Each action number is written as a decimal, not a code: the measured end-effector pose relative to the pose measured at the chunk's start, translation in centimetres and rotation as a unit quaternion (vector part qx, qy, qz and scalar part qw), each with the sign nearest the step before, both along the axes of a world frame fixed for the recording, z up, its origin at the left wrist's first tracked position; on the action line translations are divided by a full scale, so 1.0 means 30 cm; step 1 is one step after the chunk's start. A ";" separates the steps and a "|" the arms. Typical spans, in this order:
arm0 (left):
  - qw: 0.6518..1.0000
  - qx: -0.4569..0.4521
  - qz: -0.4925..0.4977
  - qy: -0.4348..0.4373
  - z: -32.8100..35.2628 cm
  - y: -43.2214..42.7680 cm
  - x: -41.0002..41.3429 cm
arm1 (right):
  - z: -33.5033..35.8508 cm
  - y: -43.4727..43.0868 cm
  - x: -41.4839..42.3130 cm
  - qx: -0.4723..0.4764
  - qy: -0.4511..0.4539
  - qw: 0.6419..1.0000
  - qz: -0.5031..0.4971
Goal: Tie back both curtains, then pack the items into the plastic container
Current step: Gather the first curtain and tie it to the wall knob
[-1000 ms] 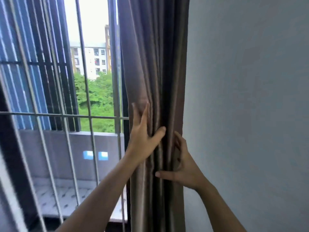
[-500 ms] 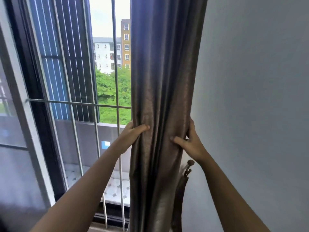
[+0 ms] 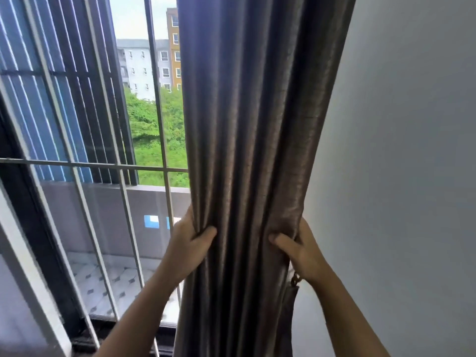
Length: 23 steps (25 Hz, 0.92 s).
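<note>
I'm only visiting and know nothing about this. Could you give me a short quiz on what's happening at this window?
1. True or false: the left hand hangs free of the curtain.
2. The right hand grips the curtain at: A) its right edge B) its left edge C) nowhere.
3. What dangles beside the curtain, just below the right hand?
Key: 1 false, it grips the left edge. 2 A. 3 the tieback strap.

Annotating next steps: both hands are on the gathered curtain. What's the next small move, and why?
Probably the right hand lets go and drops to the tieback hanging loose just below its wrist, by the wall. The curtain is bunched, gripped on each edge, and the left hand alone looks able to hold it.
</note>
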<state>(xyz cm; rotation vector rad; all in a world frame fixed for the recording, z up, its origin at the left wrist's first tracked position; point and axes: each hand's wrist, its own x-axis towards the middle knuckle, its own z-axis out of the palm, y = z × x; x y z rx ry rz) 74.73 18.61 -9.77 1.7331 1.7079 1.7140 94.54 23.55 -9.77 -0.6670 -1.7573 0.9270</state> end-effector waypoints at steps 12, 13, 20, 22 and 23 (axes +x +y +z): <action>0.995 -0.017 -0.096 -0.024 0.125 0.197 0.016 | 0.158 0.155 0.069 0.014 -0.050 0.996 -0.072; 0.992 -0.032 -0.122 -0.025 0.081 0.209 0.031 | 0.099 0.153 0.080 -0.008 -0.067 0.995 -0.071; 0.972 -0.158 -0.174 0.018 -0.230 0.123 0.174 | -0.301 0.004 0.114 -0.103 -0.164 0.975 -0.113; 0.965 -0.196 -0.171 0.026 -0.281 0.081 0.197 | -0.385 -0.021 0.132 -0.126 -0.201 0.965 -0.109; 0.962 -0.210 -0.171 0.032 -0.297 0.064 0.204 | -0.417 -0.027 0.135 -0.134 -0.211 0.962 -0.108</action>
